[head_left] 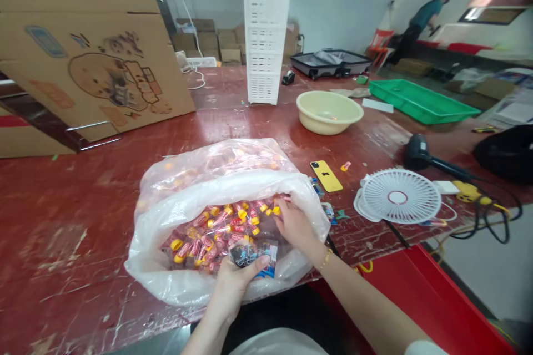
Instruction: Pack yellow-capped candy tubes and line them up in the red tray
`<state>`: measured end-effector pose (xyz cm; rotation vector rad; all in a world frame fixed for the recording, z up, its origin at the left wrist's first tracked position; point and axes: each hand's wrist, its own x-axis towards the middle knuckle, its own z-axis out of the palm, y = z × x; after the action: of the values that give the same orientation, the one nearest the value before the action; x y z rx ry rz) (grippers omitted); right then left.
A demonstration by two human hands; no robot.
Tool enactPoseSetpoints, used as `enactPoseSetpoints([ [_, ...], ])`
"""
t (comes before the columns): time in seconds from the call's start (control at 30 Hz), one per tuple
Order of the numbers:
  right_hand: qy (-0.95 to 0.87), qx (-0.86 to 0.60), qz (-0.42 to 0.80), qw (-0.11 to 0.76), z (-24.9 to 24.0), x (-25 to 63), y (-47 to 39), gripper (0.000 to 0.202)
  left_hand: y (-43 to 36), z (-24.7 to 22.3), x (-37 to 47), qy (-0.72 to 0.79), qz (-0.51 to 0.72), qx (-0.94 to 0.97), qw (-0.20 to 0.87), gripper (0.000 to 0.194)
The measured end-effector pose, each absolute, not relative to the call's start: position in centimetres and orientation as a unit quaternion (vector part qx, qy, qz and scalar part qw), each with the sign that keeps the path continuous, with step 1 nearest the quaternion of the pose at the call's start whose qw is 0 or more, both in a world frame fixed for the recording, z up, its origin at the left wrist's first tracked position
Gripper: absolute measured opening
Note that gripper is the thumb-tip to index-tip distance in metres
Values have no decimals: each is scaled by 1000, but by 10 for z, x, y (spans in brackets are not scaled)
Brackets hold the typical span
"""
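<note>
Left hand [238,276] pinching printed packaging [250,254] under thumb; right hand [296,226] inside white bag [233,187], curled at yellow-capped tubes [225,221], grip unclear

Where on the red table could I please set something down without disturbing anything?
The widest bare patch of table lies left of the bag, in front of the cardboard box. A smaller one lies between bag and basin. Right of the bag is crowded: phone, fan, hair dryer.

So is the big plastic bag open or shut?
Open. The white bag gapes wide: red-and-yellow pieces show inside, and the right hand reaches in.
</note>
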<state>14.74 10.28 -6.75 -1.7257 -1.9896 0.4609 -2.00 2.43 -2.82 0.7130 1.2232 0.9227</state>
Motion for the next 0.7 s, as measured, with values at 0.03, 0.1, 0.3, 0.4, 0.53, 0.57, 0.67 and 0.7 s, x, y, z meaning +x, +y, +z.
enactPoseSetpoints([
  [0.03,-718,-616,196,260,-64,152,99,24,24,-30,-21,538,415,308,666,27],
  [0.1,-672,-575,292,364,-55,161,89,25,25,-31,-18,527,418,307,673,26],
  [0.3,-557,-481,437,517,-14,173,59,25,27,-27,-2,506,375,334,701,29],
  [0.4,-599,-471,399,510,1,174,53,19,29,-29,-1,508,383,375,674,27],
  [0.53,-676,-459,327,475,10,173,53,14,32,-34,-5,534,421,361,638,25],
  [0.57,-687,-456,314,471,11,173,54,14,32,-35,-6,542,431,351,631,27],
  [0.67,-704,-448,296,465,15,172,56,14,31,-34,-5,553,432,338,627,27],
  [0.7,-707,-446,295,463,16,172,56,14,31,-34,-4,552,423,339,634,27],
])
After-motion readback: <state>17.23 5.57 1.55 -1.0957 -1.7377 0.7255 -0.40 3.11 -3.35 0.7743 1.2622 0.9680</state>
